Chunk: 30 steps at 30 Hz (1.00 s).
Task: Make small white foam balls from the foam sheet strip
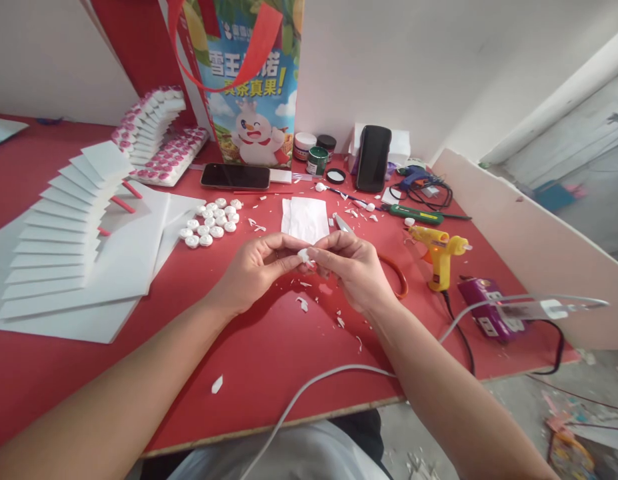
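Observation:
Near the middle of the red table, a small white piece (305, 256) is pinched between the fingertips of both hands. My left hand (261, 267) grips it from the left, and my right hand (351, 268) from the right. Just beyond them lies a folded white paper (309, 219). Partly hidden behind my right hand are scissors (343, 224) with an orange handle. A cluster of white round pieces (217, 232) sits left of the paper. White scraps (302, 304) are scattered around and below my hands.
Stacked white panels (53, 247) fan out at left. A yellow glue gun (440, 257), purple package (489, 308) and green-handled tool (416, 214) lie at right. Behind stand a colourful bag (259, 133), paint jars (317, 161) and phones (235, 176). A white cable (333, 371) crosses the front edge.

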Available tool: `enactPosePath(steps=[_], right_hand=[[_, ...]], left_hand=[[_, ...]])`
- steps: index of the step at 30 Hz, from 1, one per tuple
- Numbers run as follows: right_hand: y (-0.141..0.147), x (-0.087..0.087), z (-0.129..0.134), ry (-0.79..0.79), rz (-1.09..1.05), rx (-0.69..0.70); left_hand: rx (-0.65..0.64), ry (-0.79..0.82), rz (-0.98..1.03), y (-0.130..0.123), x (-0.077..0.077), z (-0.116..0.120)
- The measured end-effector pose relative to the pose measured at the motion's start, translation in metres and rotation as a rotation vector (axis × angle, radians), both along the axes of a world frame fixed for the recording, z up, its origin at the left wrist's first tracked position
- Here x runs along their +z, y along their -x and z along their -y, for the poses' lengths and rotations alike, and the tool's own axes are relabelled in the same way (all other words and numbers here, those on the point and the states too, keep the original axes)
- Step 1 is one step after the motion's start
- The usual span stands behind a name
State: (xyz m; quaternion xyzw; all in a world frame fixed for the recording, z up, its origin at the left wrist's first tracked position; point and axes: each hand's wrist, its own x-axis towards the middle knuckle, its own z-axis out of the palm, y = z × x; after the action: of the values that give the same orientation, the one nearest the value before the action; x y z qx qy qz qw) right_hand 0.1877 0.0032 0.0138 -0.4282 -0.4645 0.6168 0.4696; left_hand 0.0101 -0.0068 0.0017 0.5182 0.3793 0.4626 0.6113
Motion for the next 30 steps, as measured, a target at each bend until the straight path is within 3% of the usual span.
enactPosePath(steps=[14, 22, 30], right_hand=[[0.0031, -0.0002, 0.0028, -0.125, 0.169, -0.039], [0.0032, -0.0051, 0.008, -0.362, 0.437, -0.046], [-0.0025, 0.0, 0.0015, -0.259, 0.297, -0.128]], left_hand=[[0.058, 0.053, -0.027, -0.0014, -0.0004, 0.0012], [0.131, 0.104, -0.052, -0.0032, 0.0005, -0.0002], [0.135, 0.262, 0.19, 0.0007, -0.0049, -0.0051]])
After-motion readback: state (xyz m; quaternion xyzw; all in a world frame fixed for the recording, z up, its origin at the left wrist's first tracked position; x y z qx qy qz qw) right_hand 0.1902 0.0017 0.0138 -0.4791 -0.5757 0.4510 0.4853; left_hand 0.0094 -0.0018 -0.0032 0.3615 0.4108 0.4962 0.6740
